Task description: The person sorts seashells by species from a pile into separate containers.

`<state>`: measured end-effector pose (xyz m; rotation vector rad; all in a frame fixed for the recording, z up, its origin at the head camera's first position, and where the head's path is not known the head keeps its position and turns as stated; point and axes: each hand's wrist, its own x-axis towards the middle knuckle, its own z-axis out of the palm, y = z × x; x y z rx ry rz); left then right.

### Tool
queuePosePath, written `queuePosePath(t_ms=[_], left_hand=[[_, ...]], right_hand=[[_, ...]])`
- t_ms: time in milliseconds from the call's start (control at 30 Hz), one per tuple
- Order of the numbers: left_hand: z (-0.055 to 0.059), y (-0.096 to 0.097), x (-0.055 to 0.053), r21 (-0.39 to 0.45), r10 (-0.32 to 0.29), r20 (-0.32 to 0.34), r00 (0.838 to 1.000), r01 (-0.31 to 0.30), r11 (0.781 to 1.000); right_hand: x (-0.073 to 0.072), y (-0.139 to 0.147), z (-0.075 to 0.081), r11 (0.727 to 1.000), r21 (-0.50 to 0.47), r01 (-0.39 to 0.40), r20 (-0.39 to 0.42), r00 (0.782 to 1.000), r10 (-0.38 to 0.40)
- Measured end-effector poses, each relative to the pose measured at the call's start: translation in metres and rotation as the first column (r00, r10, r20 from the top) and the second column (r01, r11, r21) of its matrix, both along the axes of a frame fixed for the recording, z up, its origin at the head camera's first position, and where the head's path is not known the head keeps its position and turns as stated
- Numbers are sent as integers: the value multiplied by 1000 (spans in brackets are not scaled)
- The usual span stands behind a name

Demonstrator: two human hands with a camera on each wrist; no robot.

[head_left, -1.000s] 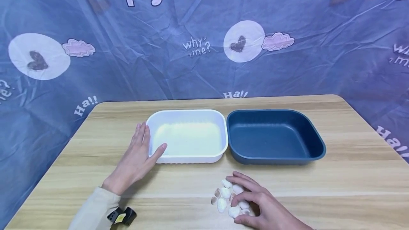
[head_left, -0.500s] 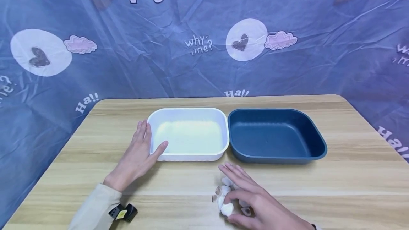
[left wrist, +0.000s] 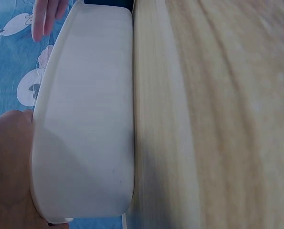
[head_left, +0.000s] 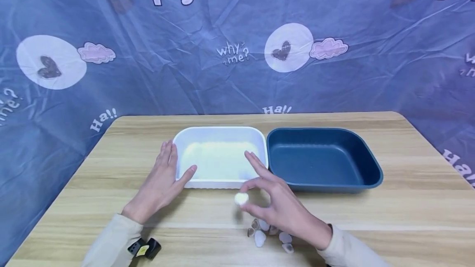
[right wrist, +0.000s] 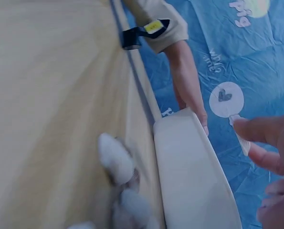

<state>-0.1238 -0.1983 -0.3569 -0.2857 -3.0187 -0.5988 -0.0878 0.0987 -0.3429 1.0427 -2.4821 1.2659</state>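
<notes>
Between thumb and index finger, my right hand [head_left: 280, 201] pinches a white seashell [head_left: 241, 198], held just in front of the white tray [head_left: 222, 184]. Its other fingers stretch out over the tray's right front corner. In the right wrist view the pinched seashell [right wrist: 243, 142] shows edge-on. My left hand [head_left: 157, 186] rests with straight fingers against the tray's left side, thumb over the front left rim. Below the right hand lies a loose group of white and brownish seashells [head_left: 260, 238], partly covered by that hand and wrist.
A dark blue tray [head_left: 323, 188] stands right beside the white one. Both are on a wooden table [head_left: 415, 217], with a printed blue cloth [head_left: 193, 73] hanging behind it. A small black camera [head_left: 144, 248] sits at the left wrist.
My right hand has picked a white seashell out of the group and carried it up and leftward toward the white tray. The left hand stays at the tray's side.
</notes>
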Motion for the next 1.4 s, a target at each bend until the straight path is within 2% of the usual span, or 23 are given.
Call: queuePosePath(t_ms=[133,233,467,667,800,967,1133,1400], left_hand=[[1,0,0,0,-2,-6,1000,2,1000],[1,1,0,-2,3,-8,1000,-3,1000],[0,0,0,-2,1,-13,1000,-1,1000],[1,0,0,-13,0,-27,1000,-1,1000],[0,0,0,-13,1,-27,1000,-1,1000],[-2,1,1,-14,0,-32,999,-1,1000],[-3,1,2,-15,-5,-42,999,5,1000],[-2,1,2,-16,-10,-69,998,9,1000]], right_hand=[[-14,-15,2,993,-79,86,94,992,-78],[-23,-26,2,987,-89,132,136,983,-119],[-41,-47,2,978,-42,202,179,965,-192],[-55,-61,5,977,0,215,177,961,-212],[-63,-72,5,973,79,218,171,958,-229],[-69,-87,2,949,229,217,195,945,-264],[-75,-101,0,935,290,206,212,938,-273],[-81,-120,1,909,375,184,170,950,-263]])
